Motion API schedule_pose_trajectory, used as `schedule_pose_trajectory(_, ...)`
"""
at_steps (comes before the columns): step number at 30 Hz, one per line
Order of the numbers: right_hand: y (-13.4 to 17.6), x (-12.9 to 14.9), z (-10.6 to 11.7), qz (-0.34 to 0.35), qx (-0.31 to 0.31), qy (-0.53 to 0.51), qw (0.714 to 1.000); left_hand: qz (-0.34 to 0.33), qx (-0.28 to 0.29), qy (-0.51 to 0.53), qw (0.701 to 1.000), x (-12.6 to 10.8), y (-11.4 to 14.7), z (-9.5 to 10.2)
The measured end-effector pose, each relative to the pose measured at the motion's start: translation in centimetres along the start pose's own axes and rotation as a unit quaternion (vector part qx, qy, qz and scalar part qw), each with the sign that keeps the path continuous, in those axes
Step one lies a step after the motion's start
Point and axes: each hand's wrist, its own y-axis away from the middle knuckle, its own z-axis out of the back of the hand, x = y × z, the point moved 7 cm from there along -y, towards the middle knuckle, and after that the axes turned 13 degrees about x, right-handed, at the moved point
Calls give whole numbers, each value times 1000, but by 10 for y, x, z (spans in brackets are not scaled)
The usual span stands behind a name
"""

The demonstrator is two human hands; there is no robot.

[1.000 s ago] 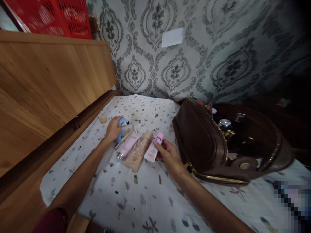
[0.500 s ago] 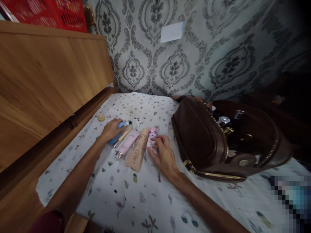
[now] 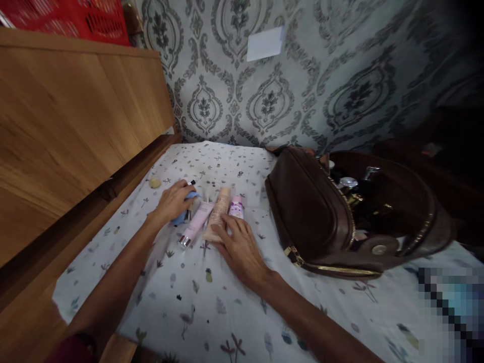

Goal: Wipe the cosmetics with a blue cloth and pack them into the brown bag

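Several cosmetic tubes lie side by side on the patterned white cloth. My left hand [image 3: 174, 202] curls over a blue tube [image 3: 178, 220] at the left of the row, fingers bent around it and covering most of it. Under those fingertips a small slim tube [image 3: 188, 216] shows in part. A pale pink tube [image 3: 196, 225] with a silver cap lies untouched between my hands. My right hand [image 3: 242, 247] pinches the lower end of a beige tube [image 3: 220, 209] between thumb and fingers. Just right of it, a purple-and-white tube [image 3: 236, 206] is partly hidden behind my right fingers.
A brown leather bag [image 3: 302, 201] stands unzipped at the right, with several cosmetic items inside. A wooden cabinet [image 3: 83, 96] borders the left side, with a red basket [image 3: 68, 20] on top. A small yellowish round object [image 3: 155, 182] lies near the cloth's left edge. Patterned wallpaper rises behind.
My right hand has shifted left from the purple-and-white tube to the beige tube, whose lower end has moved up and right. My left hand has moved slightly over the small slim tube.
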Motion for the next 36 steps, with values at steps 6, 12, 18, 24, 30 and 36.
schedule_pose_trajectory(6, 4, -12, -2, -25, -25, -50, 998, -77, 128, -10, 989, -30, 11, -19)
schedule_pose_trajectory(12, 6, -15, -3, -29, -39, -73, 996, 5, 63, -26, 998, -28, -1, -22)
schedule_pose_trajectory(18, 7, -19, -1, -24, -60, -99, 993, 113, -89, -7, 990, 3, -30, 16)
schedule_pose_trajectory(24, 9, -21, 1, -3, -84, -116, 990, 239, -125, -18, 963, 90, -15, 37)
schedule_pose_trajectory(30, 9, -21, 2, 1, -93, -128, 987, 247, -70, -8, 966, 121, -7, -3)
schedule_pose_trajectory(36, 9, -20, 4, 3, -98, -137, 986, 296, -120, 60, 946, 144, 2, 4)
